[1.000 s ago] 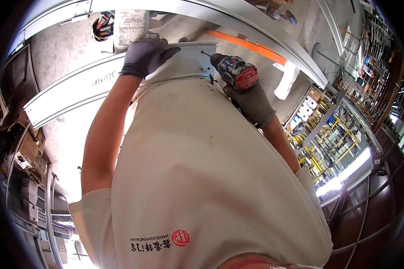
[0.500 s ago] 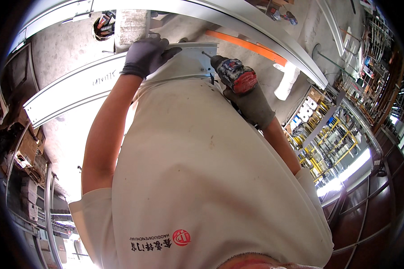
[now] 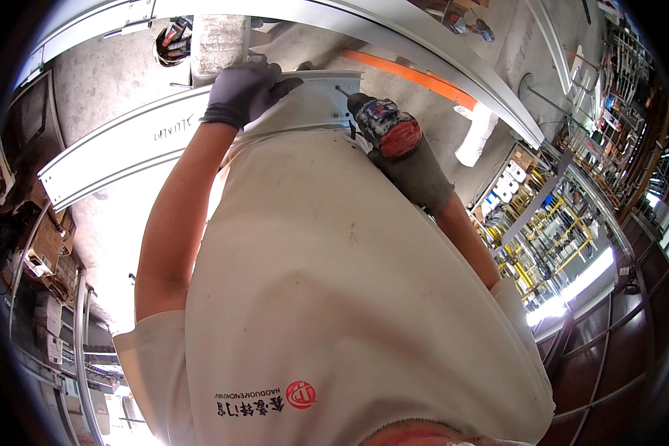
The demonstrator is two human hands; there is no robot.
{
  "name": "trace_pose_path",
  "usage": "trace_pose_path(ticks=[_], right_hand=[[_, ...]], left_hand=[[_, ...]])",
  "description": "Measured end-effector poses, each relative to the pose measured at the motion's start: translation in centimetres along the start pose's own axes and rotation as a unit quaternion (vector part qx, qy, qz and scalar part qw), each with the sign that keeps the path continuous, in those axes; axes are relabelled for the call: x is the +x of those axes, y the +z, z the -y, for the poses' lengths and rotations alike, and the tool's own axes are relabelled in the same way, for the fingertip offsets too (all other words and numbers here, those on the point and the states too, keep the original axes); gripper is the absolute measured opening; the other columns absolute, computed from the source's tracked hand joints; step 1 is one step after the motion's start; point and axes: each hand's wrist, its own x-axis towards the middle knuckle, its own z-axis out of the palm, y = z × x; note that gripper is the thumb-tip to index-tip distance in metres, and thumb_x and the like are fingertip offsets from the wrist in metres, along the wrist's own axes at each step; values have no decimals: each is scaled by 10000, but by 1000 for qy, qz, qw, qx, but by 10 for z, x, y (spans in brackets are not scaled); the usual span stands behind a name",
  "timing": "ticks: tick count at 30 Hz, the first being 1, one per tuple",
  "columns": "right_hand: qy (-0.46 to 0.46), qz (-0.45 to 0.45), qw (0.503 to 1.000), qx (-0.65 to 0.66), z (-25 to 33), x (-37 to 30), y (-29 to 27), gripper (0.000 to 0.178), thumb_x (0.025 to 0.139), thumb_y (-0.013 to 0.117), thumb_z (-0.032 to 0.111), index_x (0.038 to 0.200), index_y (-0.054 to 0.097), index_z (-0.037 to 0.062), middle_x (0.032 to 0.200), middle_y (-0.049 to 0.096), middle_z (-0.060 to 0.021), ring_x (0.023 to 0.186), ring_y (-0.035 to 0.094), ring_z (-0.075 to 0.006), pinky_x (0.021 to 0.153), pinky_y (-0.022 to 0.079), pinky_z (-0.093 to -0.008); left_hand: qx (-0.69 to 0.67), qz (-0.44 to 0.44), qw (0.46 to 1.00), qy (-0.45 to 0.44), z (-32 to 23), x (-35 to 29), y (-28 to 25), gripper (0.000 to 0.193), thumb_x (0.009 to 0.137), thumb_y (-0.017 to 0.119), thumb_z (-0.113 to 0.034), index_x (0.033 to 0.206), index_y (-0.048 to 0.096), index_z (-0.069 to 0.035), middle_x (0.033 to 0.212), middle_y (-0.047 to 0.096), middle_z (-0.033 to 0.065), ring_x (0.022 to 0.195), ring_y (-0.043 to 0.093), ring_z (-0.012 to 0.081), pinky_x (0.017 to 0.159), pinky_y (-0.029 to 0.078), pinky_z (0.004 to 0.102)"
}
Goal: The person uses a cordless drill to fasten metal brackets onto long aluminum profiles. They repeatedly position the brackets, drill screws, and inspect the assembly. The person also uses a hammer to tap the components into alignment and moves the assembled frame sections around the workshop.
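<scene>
A long white metal profile [image 3: 137, 145] with handwriting on its face lies across in front of my body. My left hand [image 3: 243, 95], in a dark grey glove, grips its far edge, the thumb stretched along the face toward the right. My right hand [image 3: 416, 175], gloved too, is closed round a cordless drill [image 3: 385, 126] with a red back end. The drill's thin bit [image 3: 342, 91] points at the profile's right end, its tip at or very close to the surface. Small holes or screws show there below the bit. The drill's handle is mostly hidden by my right hand.
Beyond the profile, a long white beam [image 3: 424, 44] arches across, with an orange bar [image 3: 412, 72] under it. A white wrapped roll [image 3: 477, 137] stands right of the drill. At the back left are a tool bucket [image 3: 172, 43] and a pale block [image 3: 219, 44]. Racks [image 3: 550, 223] fill the right side.
The drill and my right hand have shifted very slightly to the left. My left hand keeps its place on the profile.
</scene>
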Motion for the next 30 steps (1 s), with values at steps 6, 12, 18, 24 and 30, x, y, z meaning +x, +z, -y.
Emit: trace_pose_path(ticks=[6, 12, 18, 24, 30], right_hand=[[-2, 9, 1000, -6, 4, 2, -3, 283, 908, 675, 235, 1112, 660, 39, 1067, 700, -182, 1001, 663, -379, 893, 545, -449], [-29, -6, 1000, 0, 7, 4, -3, 279, 913, 669, 220, 1127, 654, 40, 1079, 699, -184, 1011, 661, -385, 900, 542, -455], [5, -8, 999, 42, 11, 4, -3, 273, 933, 696, 249, 1069, 663, 14, 977, 710, -193, 902, 676, -373, 826, 553, -430], [11, -14, 998, 54, 12, 5, -1, 293, 946, 711, 281, 1017, 665, 0, 917, 712, -191, 831, 678, -359, 770, 550, -416], [-11, -2, 1000, 19, 8, 6, 1, 257, 961, 679, 262, 1021, 665, 12, 918, 710, -185, 844, 684, -358, 777, 556, -418]], left_hand=[[1, 2, 1000, -6, 0, 0, 0, 580, 1024, 485, -598, 874, 682, -73, 877, 689, 179, 799, 703, 380, 707, 572, 497], [-3, -8, 1000, 1, -1, 0, -1, 573, 1022, 487, -594, 879, 687, -77, 874, 696, 178, 803, 706, 381, 712, 573, 495], [1, -3, 1000, -8, -2, 0, -2, 567, 1020, 492, -592, 873, 685, -79, 857, 694, 173, 801, 707, 375, 706, 572, 492], [-4, 0, 1000, -6, -2, 0, -2, 569, 1018, 497, -591, 847, 673, -78, 863, 692, 170, 793, 704, 373, 701, 572, 492], [-10, 9, 1000, -13, -2, 0, -3, 589, 1018, 481, -604, 867, 695, -77, 870, 693, 176, 810, 702, 371, 713, 574, 491]])
